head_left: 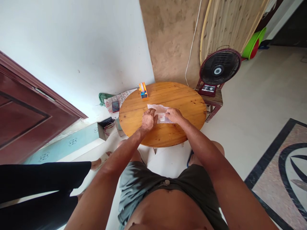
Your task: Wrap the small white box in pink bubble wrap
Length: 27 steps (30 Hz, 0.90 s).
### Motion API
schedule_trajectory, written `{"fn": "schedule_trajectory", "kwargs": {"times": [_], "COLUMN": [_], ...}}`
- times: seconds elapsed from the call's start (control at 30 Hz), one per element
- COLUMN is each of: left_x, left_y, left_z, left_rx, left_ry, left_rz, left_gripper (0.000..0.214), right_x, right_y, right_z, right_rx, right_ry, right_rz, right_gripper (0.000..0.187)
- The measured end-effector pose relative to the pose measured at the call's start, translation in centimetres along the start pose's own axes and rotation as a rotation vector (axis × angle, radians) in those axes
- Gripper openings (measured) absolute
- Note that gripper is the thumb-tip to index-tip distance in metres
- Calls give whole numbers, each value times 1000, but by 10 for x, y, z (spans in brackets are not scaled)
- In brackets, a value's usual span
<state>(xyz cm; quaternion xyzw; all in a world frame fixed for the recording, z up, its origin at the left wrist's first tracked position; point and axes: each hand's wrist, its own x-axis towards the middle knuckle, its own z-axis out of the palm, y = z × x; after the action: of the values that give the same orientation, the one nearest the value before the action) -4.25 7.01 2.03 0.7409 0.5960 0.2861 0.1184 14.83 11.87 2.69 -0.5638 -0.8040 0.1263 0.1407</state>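
Orange-brown wood: one table (182, 95), before us; clock directions run from its middle, twelve being the far side; one sheet (161, 117), pale pink, see-through, somewhat creased, lying at the middle of the table between our hands; our left hand (148, 119), between eight and nine o'clock, fingers bent, at the sheet's left edge; our right hand (175, 115), at three o'clock, fingers curled at the sheet's right part; whether either hand grips the sheet or merely presses on it, we cannot tell.

Further items: one orange object (144, 91) with blue and white on it, at eleven o'clock, near the table's rim; one phone (115, 106), at nine o'clock, off the table, on printed paper (122, 97); one fan (217, 70), dark red, at two o'clock, on a stool (217, 98) just beside the table; one co-worker (45, 180), black-trousered, at eight o'clock.
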Motion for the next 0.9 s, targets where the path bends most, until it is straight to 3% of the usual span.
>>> {"fn": "schedule_trajectory", "kwargs": {"times": [0.1,0.17,0.37,0.6,0.77,0.9], "left_x": [-20,-33,-42,-38,-37,-35], "left_y": [13,19,11,10,15,21], "left_z": [0,6,26,26,29,30], "left_rx": [159,218,296,305,313,345], "left_ry": [-36,-100,-129,-107,-103,-101], "left_rz": [358,475,412,429,418,399], "left_gripper": [45,48,60,60,57,57], "right_x": [1,2,1,0,-6,-6], "right_y": [1,2,10,20,32,33], "right_z": [3,4,6,10,13,8], "right_rx": [-12,-7,30,99,95,98], "right_ry": [-5,-6,33,83,229,179], "right_rz": [5,11,-15,71,270,307], "right_gripper": [25,24,26,31,54,77]}}
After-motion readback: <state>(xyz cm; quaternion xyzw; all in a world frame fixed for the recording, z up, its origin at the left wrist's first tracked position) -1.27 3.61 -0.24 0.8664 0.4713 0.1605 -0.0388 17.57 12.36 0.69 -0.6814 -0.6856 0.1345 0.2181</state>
